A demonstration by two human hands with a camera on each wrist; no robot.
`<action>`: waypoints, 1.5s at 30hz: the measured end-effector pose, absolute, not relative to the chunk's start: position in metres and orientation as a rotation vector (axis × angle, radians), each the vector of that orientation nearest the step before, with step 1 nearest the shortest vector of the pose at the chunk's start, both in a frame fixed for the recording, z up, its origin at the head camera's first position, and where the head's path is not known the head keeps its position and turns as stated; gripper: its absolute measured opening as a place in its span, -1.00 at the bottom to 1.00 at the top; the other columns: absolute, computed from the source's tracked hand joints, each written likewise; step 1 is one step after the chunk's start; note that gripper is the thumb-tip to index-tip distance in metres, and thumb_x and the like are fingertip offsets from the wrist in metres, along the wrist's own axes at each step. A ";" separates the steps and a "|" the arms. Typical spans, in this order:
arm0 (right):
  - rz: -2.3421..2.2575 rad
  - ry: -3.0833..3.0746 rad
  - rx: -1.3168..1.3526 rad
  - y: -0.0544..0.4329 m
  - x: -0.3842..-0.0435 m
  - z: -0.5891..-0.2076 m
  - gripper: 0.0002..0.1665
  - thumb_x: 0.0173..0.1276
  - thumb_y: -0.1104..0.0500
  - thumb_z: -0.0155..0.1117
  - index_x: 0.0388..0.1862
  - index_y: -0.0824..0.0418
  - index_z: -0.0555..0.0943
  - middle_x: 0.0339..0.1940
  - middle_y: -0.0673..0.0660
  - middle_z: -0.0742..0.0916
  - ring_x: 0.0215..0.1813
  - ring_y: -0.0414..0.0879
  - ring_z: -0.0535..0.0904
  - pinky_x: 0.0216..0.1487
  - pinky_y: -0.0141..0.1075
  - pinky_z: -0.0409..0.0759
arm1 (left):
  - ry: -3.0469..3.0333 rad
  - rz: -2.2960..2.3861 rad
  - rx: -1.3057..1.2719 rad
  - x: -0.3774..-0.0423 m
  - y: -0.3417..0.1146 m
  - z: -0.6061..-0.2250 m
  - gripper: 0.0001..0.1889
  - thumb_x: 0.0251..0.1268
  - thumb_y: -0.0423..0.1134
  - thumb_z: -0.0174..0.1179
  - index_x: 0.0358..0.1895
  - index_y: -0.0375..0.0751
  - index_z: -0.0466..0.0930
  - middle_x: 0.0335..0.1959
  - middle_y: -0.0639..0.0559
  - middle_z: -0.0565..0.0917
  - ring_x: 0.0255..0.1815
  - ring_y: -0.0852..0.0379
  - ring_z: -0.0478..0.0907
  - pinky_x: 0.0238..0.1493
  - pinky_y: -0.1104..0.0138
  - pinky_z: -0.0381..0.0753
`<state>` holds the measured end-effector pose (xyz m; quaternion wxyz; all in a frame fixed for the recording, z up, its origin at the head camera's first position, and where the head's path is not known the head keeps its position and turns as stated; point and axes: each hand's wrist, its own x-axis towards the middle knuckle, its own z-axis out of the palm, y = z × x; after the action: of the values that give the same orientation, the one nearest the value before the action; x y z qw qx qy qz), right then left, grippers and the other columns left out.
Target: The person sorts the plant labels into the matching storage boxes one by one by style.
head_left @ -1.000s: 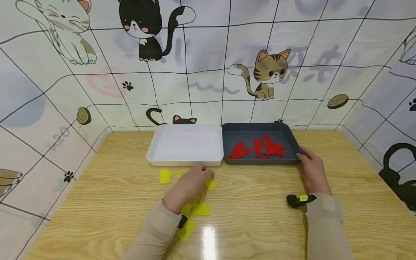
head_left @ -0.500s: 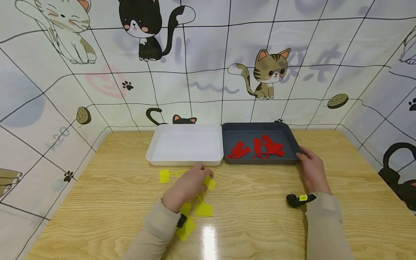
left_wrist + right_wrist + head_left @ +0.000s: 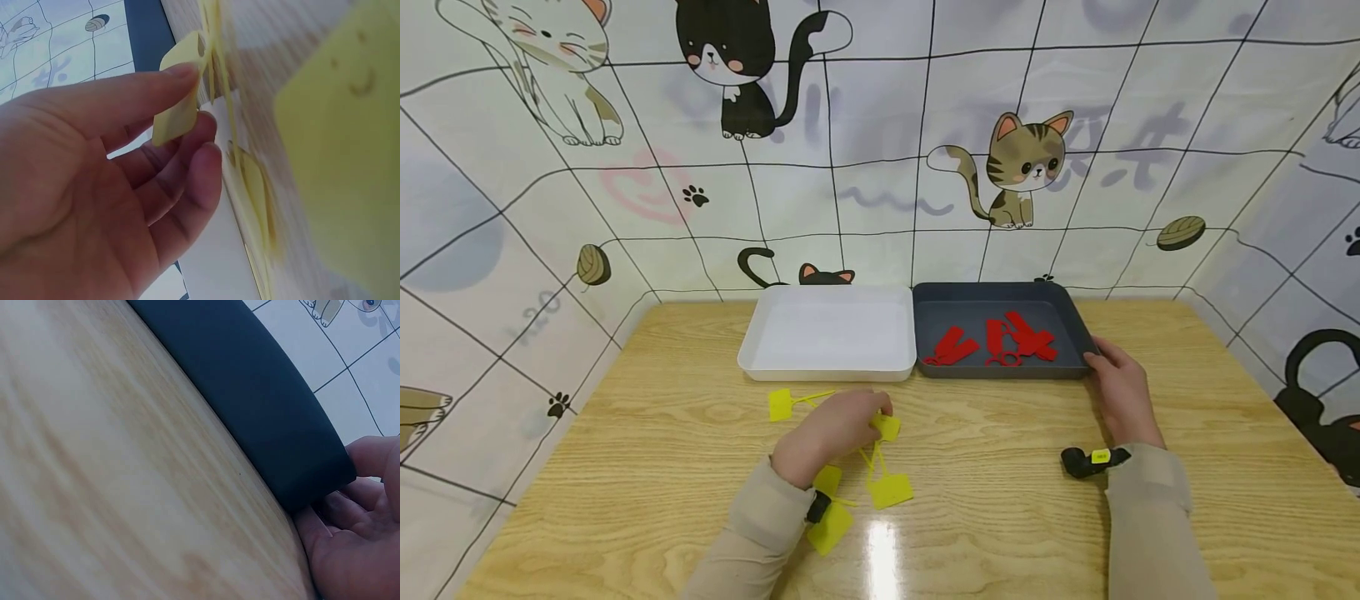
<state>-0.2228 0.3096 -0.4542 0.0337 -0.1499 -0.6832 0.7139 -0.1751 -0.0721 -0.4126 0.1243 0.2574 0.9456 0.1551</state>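
- While the left hand [image 3: 837, 432] pinches the held yellow tag [image 3: 887, 428] between thumb and fingers, the right hand [image 3: 1122, 396] grips the near right corner of the dark tray [image 3: 1000, 373].
- The held yellow tag is over the table [image 3: 1000, 492], just to the near side of the white tray [image 3: 827, 375]; whether any part of it touches the wood cannot be told.
- Its flat head is gripped from the side, a hold that probably suits so thin a piece. In the left wrist view the head stands tilted, with thin stems close beside it; which stem is its own is unclear, so its long axis cannot be fixed. In the head view the plate shows to the right of the fingers.
- The right hand's grip probably steadies the dark tray, which stands side by side with the white tray and to its right; red tags [image 3: 1041, 343] lie in it at mixed angles.
- The far-left yellow tag [image 3: 780, 404] has its head to the left and its stem to the right, its long axis roughly crosswise.
- The near yellow tag [image 3: 892, 492] has its head toward the near side; stems run from it to the far side, toward the left hand.
- Two more yellow tags [image 3: 831, 532] are partly covered by the left cuff and its black wrist device [image 3: 818, 507].
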 end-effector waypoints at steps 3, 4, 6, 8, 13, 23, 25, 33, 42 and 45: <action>2.191 -2.106 -0.467 0.310 -0.222 -0.454 -0.34 0.36 0.06 -0.01 0.39 0.13 0.09 0.42 0.09 0.06 0.37 -0.13 0.04 0.29 -0.36 0.04 | 2.744 0.449 0.754 -0.176 -0.072 -0.413 -0.76 0.11 -0.35 0.17 -0.12 -0.07 0.52 -0.26 0.16 0.55 -0.39 0.21 0.38 -0.29 0.41 0.40; 2.188 -2.111 -0.468 0.310 -0.222 -0.454 -0.34 0.36 0.05 -0.01 0.39 0.13 0.09 0.42 0.09 0.06 0.37 -0.13 0.04 0.30 -0.36 0.04 | 2.738 0.450 0.753 -0.176 -0.072 -0.413 -0.76 0.12 -0.35 0.17 -0.12 -0.07 0.52 -0.26 0.16 0.55 -0.39 0.21 0.38 -0.29 0.42 0.40; 2.187 -2.117 -0.465 0.311 -0.222 -0.455 -0.34 0.36 0.05 -0.01 0.39 0.13 0.09 0.42 0.08 0.06 0.37 -0.13 0.03 0.30 -0.36 0.04 | 2.721 0.463 0.747 -0.175 -0.073 -0.413 -0.77 0.14 -0.34 0.16 -0.12 -0.06 0.51 -0.25 0.16 0.55 -0.39 0.21 0.38 -0.30 0.42 0.39; 2.189 -2.120 -0.456 0.311 -0.222 -0.455 -0.33 0.36 0.04 -0.01 0.39 0.13 0.08 0.42 0.08 0.05 0.37 -0.12 0.02 0.30 -0.36 0.04 | 2.704 0.480 0.741 -0.175 -0.074 -0.412 -0.77 0.17 -0.32 0.14 -0.10 -0.05 0.50 -0.23 0.17 0.55 -0.38 0.21 0.39 -0.31 0.41 0.39; 2.196 -2.115 -0.443 0.311 -0.222 -0.455 -0.33 0.36 0.04 -0.01 0.39 0.13 0.07 0.43 0.08 0.04 0.38 -0.11 0.01 0.30 -0.36 0.03 | 2.676 0.537 0.714 -0.176 -0.077 -0.408 -0.72 0.21 -0.31 0.09 -0.01 0.01 0.47 -0.16 0.18 0.53 -0.34 0.21 0.39 -0.29 0.39 0.39; 2.176 -2.109 -0.457 0.312 -0.224 -0.456 -0.35 0.36 0.05 -0.01 0.39 0.14 0.10 0.42 0.09 0.07 0.37 -0.12 0.05 0.28 -0.38 0.06 | 2.702 0.647 0.776 -0.183 -0.085 -0.400 -0.86 0.23 -0.31 0.04 -0.21 0.02 0.51 -0.28 0.19 0.53 -0.41 0.19 0.39 -0.35 0.38 0.40; 2.176 -2.108 -0.452 0.312 -0.224 -0.456 -0.34 0.36 0.05 0.00 0.38 0.13 0.11 0.42 0.09 0.08 0.36 -0.13 0.06 0.28 -0.38 0.06 | 2.710 0.678 0.791 -0.183 -0.088 -0.399 -0.87 0.23 -0.29 0.06 -0.20 0.00 0.54 -0.23 0.21 0.54 -0.33 0.20 0.40 -0.25 0.37 0.41; 2.190 -2.100 -0.436 0.311 -0.223 -0.455 -0.35 0.36 0.07 -0.01 0.39 0.15 0.10 0.42 0.10 0.08 0.36 -0.13 0.05 0.29 -0.38 0.05 | 2.761 0.732 0.778 -0.187 -0.099 -0.394 -0.91 0.22 -0.19 0.12 -0.27 0.00 0.60 -0.43 0.26 0.52 -0.45 0.22 0.40 -0.36 0.38 0.42; 2.181 -2.105 -0.438 0.311 -0.222 -0.456 -0.34 0.35 0.05 0.01 0.38 0.14 0.11 0.42 0.09 0.08 0.36 -0.14 0.06 0.28 -0.39 0.06 | 2.905 0.879 0.639 -0.193 -0.115 -0.391 -0.84 0.23 -0.15 0.11 -0.25 -0.04 0.66 -0.38 0.21 0.60 -0.45 0.22 0.40 -0.36 0.36 0.43; 2.175 -2.107 -0.441 0.311 -0.222 -0.456 -0.34 0.36 0.05 0.00 0.38 0.14 0.11 0.42 0.10 0.08 0.36 -0.13 0.06 0.28 -0.39 0.07 | 2.925 0.955 0.620 -0.194 -0.121 -0.388 -0.81 0.24 -0.14 0.10 -0.17 -0.04 0.65 -0.30 0.21 0.62 -0.41 0.25 0.44 -0.34 0.36 0.44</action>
<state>-0.2223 0.3108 -0.4560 0.0408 -0.1441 -0.6880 0.7101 -0.1936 -0.1212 -0.3881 0.0013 0.1974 0.9320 0.3042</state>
